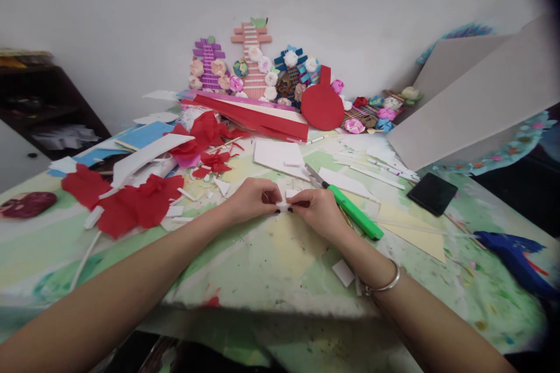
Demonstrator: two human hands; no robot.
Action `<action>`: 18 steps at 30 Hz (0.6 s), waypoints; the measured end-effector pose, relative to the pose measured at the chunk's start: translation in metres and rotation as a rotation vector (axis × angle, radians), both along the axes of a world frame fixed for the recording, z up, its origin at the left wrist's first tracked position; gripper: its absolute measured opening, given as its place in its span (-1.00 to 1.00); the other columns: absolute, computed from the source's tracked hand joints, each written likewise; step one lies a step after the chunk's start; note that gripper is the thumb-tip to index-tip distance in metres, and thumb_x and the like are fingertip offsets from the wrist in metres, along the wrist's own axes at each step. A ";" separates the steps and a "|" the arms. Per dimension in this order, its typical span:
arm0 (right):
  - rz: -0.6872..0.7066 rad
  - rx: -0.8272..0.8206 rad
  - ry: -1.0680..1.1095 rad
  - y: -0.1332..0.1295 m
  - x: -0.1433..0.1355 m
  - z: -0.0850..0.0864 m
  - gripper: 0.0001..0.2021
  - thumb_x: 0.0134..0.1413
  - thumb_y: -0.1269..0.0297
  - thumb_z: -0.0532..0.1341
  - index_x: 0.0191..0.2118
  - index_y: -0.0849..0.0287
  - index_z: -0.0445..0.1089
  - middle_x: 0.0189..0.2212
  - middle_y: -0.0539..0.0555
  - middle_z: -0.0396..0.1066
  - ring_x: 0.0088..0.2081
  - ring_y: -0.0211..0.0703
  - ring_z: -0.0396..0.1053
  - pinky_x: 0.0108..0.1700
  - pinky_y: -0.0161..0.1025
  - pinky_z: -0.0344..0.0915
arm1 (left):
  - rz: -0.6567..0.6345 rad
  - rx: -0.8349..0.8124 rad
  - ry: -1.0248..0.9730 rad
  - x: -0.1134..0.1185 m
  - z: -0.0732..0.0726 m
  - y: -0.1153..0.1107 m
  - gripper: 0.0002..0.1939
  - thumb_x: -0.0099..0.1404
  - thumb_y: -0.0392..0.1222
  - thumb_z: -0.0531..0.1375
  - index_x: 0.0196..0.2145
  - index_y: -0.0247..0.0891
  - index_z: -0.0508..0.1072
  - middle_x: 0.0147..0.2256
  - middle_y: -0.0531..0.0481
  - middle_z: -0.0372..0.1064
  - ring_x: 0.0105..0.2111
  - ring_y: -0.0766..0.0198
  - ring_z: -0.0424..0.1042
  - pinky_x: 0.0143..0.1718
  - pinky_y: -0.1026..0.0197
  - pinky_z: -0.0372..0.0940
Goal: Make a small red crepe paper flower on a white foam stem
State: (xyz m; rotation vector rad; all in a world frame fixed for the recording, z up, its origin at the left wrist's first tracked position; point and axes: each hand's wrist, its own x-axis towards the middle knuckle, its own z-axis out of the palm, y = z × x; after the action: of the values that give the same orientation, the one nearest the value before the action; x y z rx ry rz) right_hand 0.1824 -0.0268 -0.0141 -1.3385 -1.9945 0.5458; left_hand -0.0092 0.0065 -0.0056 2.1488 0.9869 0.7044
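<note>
My left hand and my right hand meet over the middle of the table. Thumbs and fingers of both pinch a small white foam piece between them; much of it is covered by the fingertips. Beside my right hand lies a green box cutter with its blade out, pointing away from me. Behind the hands rests a white foam board with a small strip on it. A small white square lies under my right forearm.
Red crepe paper and white scraps spread at the left. On the right are a blue glue gun, a black phone and a yellow sheet. A red paddle-shaped cutout and flower-covered stick crafts lean against the wall.
</note>
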 end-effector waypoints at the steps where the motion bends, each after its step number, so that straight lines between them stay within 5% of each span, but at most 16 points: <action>1: -0.002 -0.007 0.006 0.000 0.000 0.000 -0.80 -0.10 0.56 0.24 -0.36 0.17 0.55 -0.40 0.07 0.57 -0.37 -0.16 0.49 -0.28 -0.24 0.35 | 0.002 0.008 0.005 0.000 0.000 0.000 -0.93 0.01 -0.31 0.26 -0.45 -0.30 0.49 -0.51 0.04 0.44 -0.49 0.35 0.38 -0.42 0.31 0.28; 18: 0.018 -0.023 -0.051 -0.002 -0.002 0.004 -0.74 -0.13 0.61 0.20 -0.30 0.22 0.51 -0.43 0.05 0.54 -0.40 -0.23 0.44 -0.31 -0.32 0.29 | 0.019 -0.077 -0.040 0.002 -0.003 0.001 -0.89 0.00 -0.23 0.28 -0.52 -0.32 0.44 -0.56 0.07 0.37 -0.54 0.37 0.28 -0.49 0.33 0.17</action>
State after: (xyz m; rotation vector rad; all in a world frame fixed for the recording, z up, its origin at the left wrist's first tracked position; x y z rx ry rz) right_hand 0.1804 -0.0286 -0.0101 -1.3623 -2.0490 0.5496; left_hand -0.0073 0.0075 -0.0083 2.0541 0.9980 0.7042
